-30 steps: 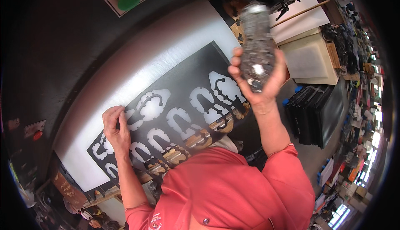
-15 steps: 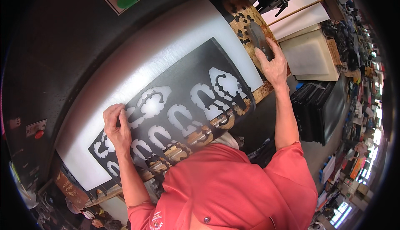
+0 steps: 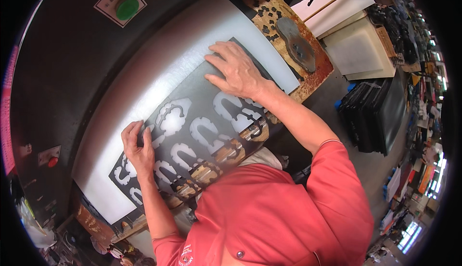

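Note:
A black sheet (image 3: pixel 185 92) with several cut-out, U-shaped and rounded openings lies on a white board (image 3: pixel 159 80); its near part hangs over the front edge. My left hand (image 3: pixel 138 145) rests at the sheet's far edge on the left, fingers curved and thumb apart. Across the sheet's right part my right hand (image 3: pixel 237 71) lies with spread fingers, their tips near its far edge. Beyond it on the right, a grey, waisted flat piece (image 3: pixel 290 37) lies on the worn wooden surface (image 3: pixel 320 71), touched by neither hand.
Small black pieces (image 3: pixel 270 13) are scattered beside the grey piece. A dark machine body with a green button (image 3: pixel 127 9) and a red button (image 3: pixel 53 162) stands beyond the board. Stacked black sheets (image 3: pixel 368 114) and a pale block (image 3: pixel 358 54) stand at the right.
My right hand has let go of the grey waisted piece, which now lies flat, and moved left onto the black sheet. The left hand stays at the sheet's far edge.

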Available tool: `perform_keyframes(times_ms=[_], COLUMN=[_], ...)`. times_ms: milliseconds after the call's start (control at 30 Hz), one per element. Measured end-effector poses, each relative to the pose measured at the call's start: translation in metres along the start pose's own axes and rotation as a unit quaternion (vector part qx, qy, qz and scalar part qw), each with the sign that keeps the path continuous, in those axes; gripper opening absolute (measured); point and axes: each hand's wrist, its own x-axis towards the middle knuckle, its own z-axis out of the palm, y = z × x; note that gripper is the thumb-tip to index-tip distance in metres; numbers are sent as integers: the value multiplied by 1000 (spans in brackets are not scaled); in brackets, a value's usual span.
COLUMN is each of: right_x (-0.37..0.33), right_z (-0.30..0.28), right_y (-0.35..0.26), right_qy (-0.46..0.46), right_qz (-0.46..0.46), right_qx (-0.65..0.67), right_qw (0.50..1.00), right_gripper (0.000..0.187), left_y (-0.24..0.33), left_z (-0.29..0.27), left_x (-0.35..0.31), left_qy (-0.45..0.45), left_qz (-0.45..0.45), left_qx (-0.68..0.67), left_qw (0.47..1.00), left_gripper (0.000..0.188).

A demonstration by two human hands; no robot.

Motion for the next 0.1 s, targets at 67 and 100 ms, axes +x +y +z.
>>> perform_keyframes(times_ms=[67, 100], right_x=[-7, -11], right_z=[0, -2], right_y=[-1, 0], right_qy=[-8, -14], right_qz=[7, 14], right_qx=[9, 14], right_qw=[1000, 1000], right_gripper=[50, 50], left_y=[1, 2], left_z=[1, 2], left_x=[-4, -7], left_qy=[-2, -11], left_qz=[36, 46], left_qx=[33, 39], left_qw=[999, 998], left_gripper=[29, 30])
